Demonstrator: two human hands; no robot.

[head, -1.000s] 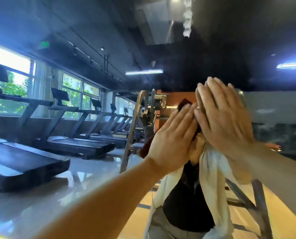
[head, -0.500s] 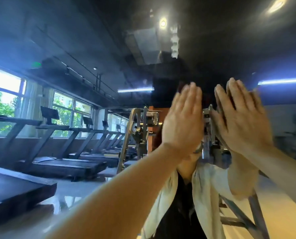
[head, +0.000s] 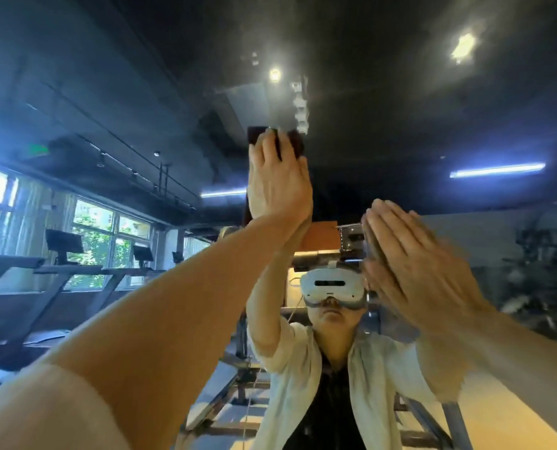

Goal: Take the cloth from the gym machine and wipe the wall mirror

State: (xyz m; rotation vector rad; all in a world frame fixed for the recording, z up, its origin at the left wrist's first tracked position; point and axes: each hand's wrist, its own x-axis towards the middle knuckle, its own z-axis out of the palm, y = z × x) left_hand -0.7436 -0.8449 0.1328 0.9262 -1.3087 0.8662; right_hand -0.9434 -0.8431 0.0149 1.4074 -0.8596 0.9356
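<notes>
From the head camera, the wall mirror (head: 400, 92) fills the view, and the gym is seen reflected in it. The left hand (head: 278, 180) is raised high against the glass, its fingers straight and held close together, and a dark cloth (head: 295, 142) is pressed flat under them; the cloth's edges show above and beside the fingertips. The right hand (head: 410, 267) is held lower and to the right, fingers straight and together, flat against or just at the mirror; contact cannot be told because of blur, and nothing is held in it. Between the arms, the person's reflection is seen wearing a white headset (head: 332, 285) and a pale open shirt (head: 303, 384). Treadmills (head: 59, 271) are lined up under windows (head: 108, 235) on the left. A metal gym machine frame (head: 352, 238) stands behind the reflected person.
</notes>
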